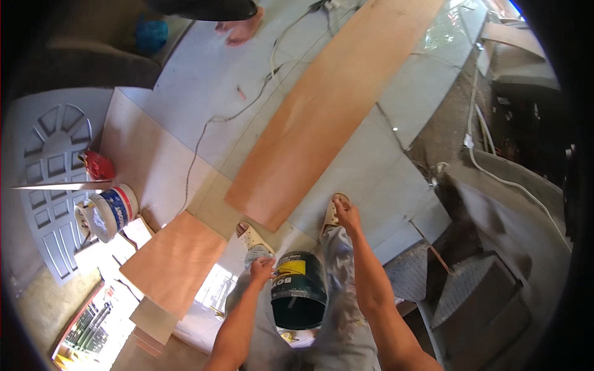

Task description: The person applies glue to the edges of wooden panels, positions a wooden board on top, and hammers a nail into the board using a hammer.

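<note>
My left hand grips the rim of a dark green can with a yellow label, held between my legs above my knees. My right hand reaches forward and down over my right sandal; nothing shows in it and its fingers look loosely spread. My left sandal stands just left of the can. A long plywood sheet lies on the pale floor in front of my feet, its near end close to both sandals.
A smaller plywood piece lies to the left. Beyond it are a white tub on its side, a red bag and a white panelled door. A cable crosses the floor. Another person's bare foot is at top. Steps drop at right.
</note>
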{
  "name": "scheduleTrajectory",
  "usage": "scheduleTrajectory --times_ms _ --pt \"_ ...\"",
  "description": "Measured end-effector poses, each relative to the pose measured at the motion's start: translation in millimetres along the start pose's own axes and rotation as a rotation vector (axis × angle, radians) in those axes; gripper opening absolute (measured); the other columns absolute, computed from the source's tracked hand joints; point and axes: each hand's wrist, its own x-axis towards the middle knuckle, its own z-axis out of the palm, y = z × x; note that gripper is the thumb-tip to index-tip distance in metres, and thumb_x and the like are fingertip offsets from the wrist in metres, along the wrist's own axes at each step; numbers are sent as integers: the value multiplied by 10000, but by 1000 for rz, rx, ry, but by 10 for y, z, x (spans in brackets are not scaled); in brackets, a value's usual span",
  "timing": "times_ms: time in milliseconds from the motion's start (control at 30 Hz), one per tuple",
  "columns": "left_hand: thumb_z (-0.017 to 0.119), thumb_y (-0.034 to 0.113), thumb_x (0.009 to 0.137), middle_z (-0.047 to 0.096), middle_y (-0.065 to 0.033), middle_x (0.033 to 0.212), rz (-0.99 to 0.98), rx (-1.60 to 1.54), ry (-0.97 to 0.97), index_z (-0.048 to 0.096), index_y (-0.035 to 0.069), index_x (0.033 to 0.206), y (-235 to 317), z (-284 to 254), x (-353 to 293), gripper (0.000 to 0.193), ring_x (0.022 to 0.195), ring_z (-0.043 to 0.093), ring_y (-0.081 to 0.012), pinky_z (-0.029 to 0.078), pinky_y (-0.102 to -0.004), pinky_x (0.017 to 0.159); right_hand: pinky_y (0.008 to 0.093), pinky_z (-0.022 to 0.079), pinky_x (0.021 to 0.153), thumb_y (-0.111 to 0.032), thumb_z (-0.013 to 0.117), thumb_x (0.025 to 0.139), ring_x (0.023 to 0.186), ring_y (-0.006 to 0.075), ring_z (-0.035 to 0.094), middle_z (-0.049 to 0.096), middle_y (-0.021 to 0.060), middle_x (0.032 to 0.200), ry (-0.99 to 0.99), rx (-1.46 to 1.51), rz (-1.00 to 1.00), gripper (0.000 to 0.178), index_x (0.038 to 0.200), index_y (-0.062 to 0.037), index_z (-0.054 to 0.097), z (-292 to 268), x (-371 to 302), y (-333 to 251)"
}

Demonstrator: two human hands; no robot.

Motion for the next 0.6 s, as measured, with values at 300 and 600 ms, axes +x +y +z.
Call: scheduleTrajectory --times_ms 300,600 --pt "658 273 874 647 -127 915 152 -173 -87 554 -99 1117 -180 206 170 456 769 653 -156 544 -259 618 381 470 585 -556 717 745 729 207 550 571 124 914 486 206 38 825 1205 77 455 1187 1645 137" --pt "664 243 868 645 -122 858 110 -250 -6 562 -96 1113 -870 -81 226 430 766 663 -149 518 -243 589 286 347 423 -509 833 639 509 116 448 514 33 676 301 276 165 650 887 17 541 1277 1471 83"
